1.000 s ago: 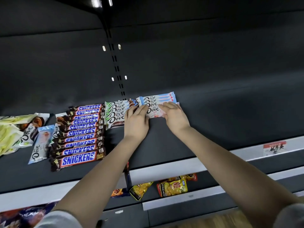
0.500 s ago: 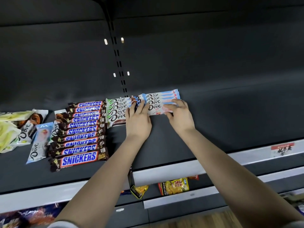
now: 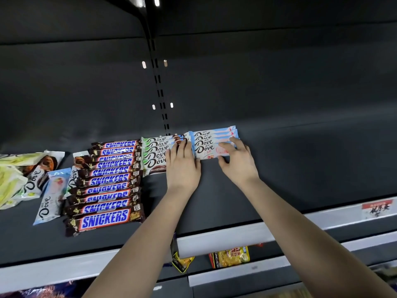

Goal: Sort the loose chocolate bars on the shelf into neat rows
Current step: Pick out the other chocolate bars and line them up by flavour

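On the dark shelf [image 3: 300, 168] lie three rows: a long column of Snickers bars [image 3: 105, 181], a short stack of green-white Dove bars [image 3: 154, 153], and pale blue Dove bars [image 3: 211, 136] at the right. My left hand [image 3: 182, 166] lies flat, fingertips on the seam between the two Dove rows. My right hand [image 3: 236, 160] pinches the right end of the front blue Dove bar [image 3: 206, 150], fingers on top and thumb at its near edge. Loose at the left are a blue Dove bar [image 3: 50, 196] and a brown Dove bar [image 3: 36, 181].
A crumpled yellow-green bag [image 3: 10, 181] sits at the far left. A red-and-white price tag [image 3: 377, 208] hangs on the shelf's front rail at the right. Yellow snack packets [image 3: 231, 255] lie on the lower shelf. The shelf surface right of the blue Dove row is bare.
My right hand has slid to the right end of the front blue Dove bar, uncovering its label. The bar now lies snug against its row. My left hand barely moved.
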A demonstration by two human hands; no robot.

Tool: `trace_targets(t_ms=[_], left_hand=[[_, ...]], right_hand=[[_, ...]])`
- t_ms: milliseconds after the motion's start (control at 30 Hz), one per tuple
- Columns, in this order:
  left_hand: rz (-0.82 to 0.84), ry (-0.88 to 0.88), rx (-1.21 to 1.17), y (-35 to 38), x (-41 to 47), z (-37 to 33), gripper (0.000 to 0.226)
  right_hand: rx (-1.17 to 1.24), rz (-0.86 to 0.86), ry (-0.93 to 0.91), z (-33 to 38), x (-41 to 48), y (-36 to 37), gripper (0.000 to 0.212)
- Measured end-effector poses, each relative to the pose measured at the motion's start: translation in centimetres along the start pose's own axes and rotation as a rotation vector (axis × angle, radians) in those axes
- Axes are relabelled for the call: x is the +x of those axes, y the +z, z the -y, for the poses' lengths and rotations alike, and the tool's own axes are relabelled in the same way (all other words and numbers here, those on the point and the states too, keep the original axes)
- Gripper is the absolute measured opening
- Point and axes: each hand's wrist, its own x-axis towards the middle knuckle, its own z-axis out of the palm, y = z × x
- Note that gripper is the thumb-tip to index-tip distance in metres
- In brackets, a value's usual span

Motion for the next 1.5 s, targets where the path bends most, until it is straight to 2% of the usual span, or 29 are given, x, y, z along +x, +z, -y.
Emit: trace_targets(t_ms=[233, 367, 467, 533, 700, 833, 1033, 1233, 1500], left_hand=[[-0.020, -0.011, -0.035, 0.0, 0.0, 0.1, 0.056], [-0.038, -0.017, -0.104, -0.4, -0.1, -0.2, 0.061], [-0.008, 0.010, -0.120, -1.2, -0.3, -0.1, 0.062], [-0.019, -0.024, -0.150, -2.3, -0.2, 0.5, 0.059], [-0.077, -0.073, -0.103, -6.4, -0.2, 3.9, 0.053], [-0.133, -0.161, -0.054, -9.8, -1.3, 8.8, 0.051], [-0.209, -0.307, 0.009, -14.4, -4.8, 17.1, 0.047], [-0.178, -0.422, 0.041, -16.6, -9.3, 23.2, 0.053], [-0.033, -0.495, 0.029, -14.8, -12.2, 24.2, 0.050]], right_hand=[[0.004, -0.011, -0.010, 0.0, 0.0, 0.2, 0.039], [-0.171, -0.137, -0.120, 0.4, -0.3, 0.4, 0.035], [-0.247, -0.095, -0.247, 1.4, -0.7, -0.3, 0.041], [-0.222, -0.070, -0.284, 2.1, -0.7, -0.6, 0.046], [-0.114, -0.007, -0.290, 6.8, 0.1, -0.9, 0.037], [-0.016, -0.019, -0.419, 13.4, 0.1, 0.6, 0.035], [0.031, 0.068, -0.634, 22.8, -1.9, 4.0, 0.034], [0.032, 0.124, -0.792, 29.1, -4.2, 8.0, 0.029], [-0.171, 0.477, -0.817, 31.4, -5.8, 10.8, 0.036]])
